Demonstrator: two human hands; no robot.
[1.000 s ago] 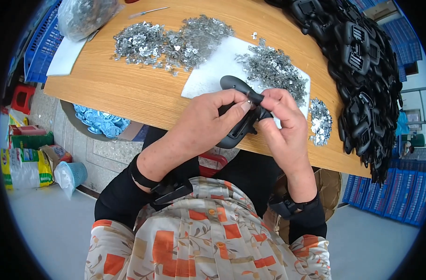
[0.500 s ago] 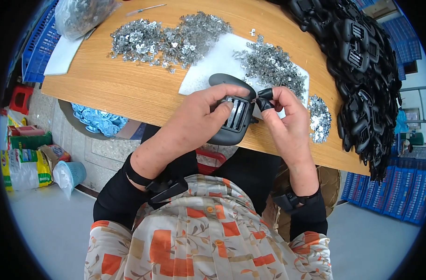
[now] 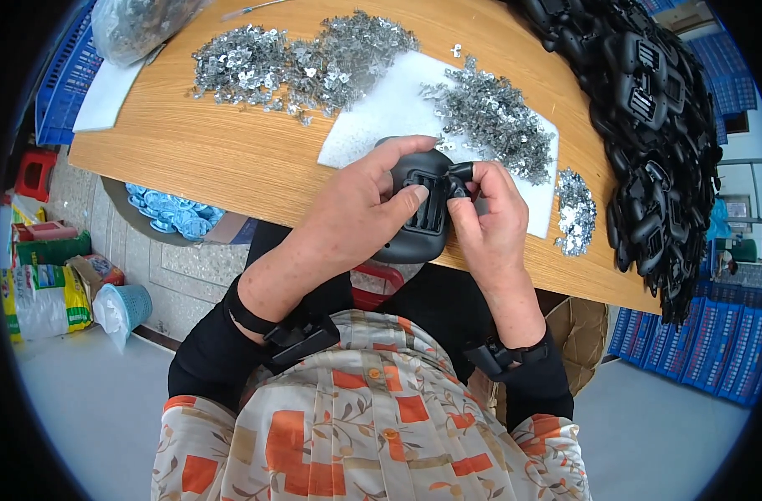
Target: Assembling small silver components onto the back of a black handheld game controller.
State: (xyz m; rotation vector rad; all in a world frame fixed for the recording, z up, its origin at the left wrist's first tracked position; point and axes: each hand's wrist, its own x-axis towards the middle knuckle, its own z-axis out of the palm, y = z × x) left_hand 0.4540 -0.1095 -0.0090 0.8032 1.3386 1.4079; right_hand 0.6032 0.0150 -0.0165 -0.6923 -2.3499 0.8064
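My left hand (image 3: 360,209) grips a rounded black plastic housing (image 3: 418,221) with a slotted grille, held over the near edge of the wooden table (image 3: 231,159). My right hand (image 3: 489,221) pinches the housing's upper right corner, fingertips pressed on a small black tab there. Both thumbs lie on the grille face. Just behind the hands lies a white foam sheet (image 3: 381,117) with a heap of small silver metal clips (image 3: 494,117).
More silver clips (image 3: 306,63) are heaped at the table's back, and a small pile (image 3: 571,213) lies at the right. A big pile of black plastic housings (image 3: 648,108) fills the right side. Blue crates (image 3: 698,342), a bag and bins stand on the floor.
The housing has been turned so its grille faces up and sits a little higher over the table edge. My right fingers have shifted onto its upper right corner.
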